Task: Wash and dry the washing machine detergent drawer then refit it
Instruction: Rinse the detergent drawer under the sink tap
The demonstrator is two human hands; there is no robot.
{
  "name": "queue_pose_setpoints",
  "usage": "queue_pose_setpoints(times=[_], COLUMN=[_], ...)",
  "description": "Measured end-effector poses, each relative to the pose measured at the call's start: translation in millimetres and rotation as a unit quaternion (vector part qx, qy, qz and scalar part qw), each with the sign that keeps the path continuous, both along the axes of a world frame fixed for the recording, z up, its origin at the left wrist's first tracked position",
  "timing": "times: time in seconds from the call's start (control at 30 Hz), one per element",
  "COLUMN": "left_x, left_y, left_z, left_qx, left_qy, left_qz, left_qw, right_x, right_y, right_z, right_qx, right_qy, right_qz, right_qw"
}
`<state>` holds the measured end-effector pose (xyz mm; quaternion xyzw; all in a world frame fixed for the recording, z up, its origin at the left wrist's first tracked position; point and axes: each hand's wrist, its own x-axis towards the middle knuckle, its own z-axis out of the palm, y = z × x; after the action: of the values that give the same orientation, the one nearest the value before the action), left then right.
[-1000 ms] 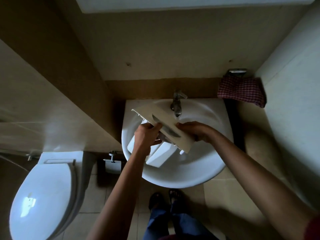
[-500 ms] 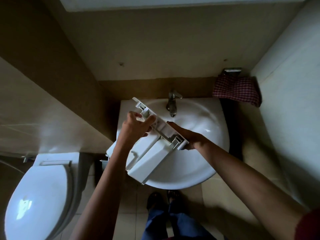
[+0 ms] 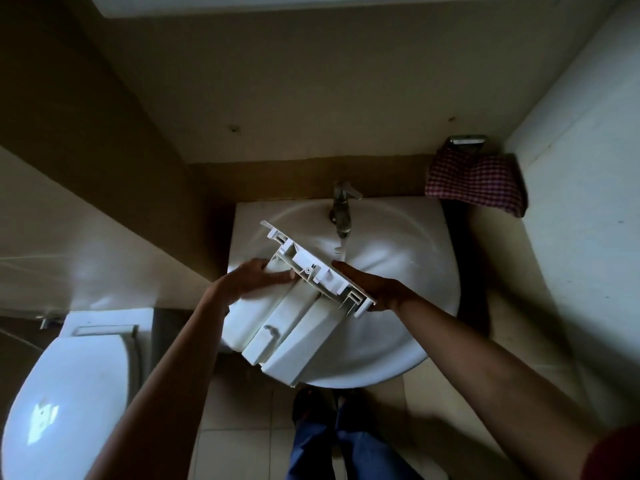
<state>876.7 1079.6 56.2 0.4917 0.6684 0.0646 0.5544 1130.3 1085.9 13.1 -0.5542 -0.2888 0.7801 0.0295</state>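
Drawer: white plastic detergent drawer point(image 3: 294, 327) held tilted over the round white ceramic basin point(image 3: 415, 271), underside apparently up, front panel toward the metal tap point(image 3: 341, 206).
Left hand point(image 3: 254, 282): fingers clenched round the drawer's left side, near the panel.
Right hand point(image 3: 375, 289): fingers released, laid straight along the panel's outer face.
Water point(image 3: 341, 249): thin stream from the tap, just beyond the panel.
Surroundings: red checked cloth point(image 3: 474, 181) right of basin; white toilet point(image 3: 69, 393) left.

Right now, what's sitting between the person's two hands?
A white detergent drawer, held over the sink: left hand on its body, right hand against its front panel. The head view shows it.
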Motion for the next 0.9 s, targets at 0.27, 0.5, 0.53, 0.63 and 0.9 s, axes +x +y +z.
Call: queue_pose_setpoints(times=[0.27, 0.5, 0.53, 0.63, 0.9], left_x=[3, 3, 6, 20, 47], left_y=[-23, -25, -24, -29, -63], left_z=[9, 44, 53, 70, 45], left_qx=[0.049, 0.121, 0.139, 0.213, 0.284], left_qy=[0.028, 0.155, 0.189, 0.293, 0.363], left_qz=[0.078, 0.065, 0.05, -0.001, -0.02], left_qw=[0.995, 0.978, 0.971, 0.932, 0.887], right_x=[-8, -13, -14, -13, -17], right_y=[24, 66, 67, 70, 66], right_z=[19, -40, -42, -46, -46], right_qx=[0.179, -0.101, -0.103, -0.131, -0.178], right_qy=[-0.068, 0.159, 0.15, 0.175, 0.244], right_qz=[0.043, -0.418, -0.433, -0.465, -0.416], right_qw=[0.981, 0.889, 0.883, 0.858, 0.858])
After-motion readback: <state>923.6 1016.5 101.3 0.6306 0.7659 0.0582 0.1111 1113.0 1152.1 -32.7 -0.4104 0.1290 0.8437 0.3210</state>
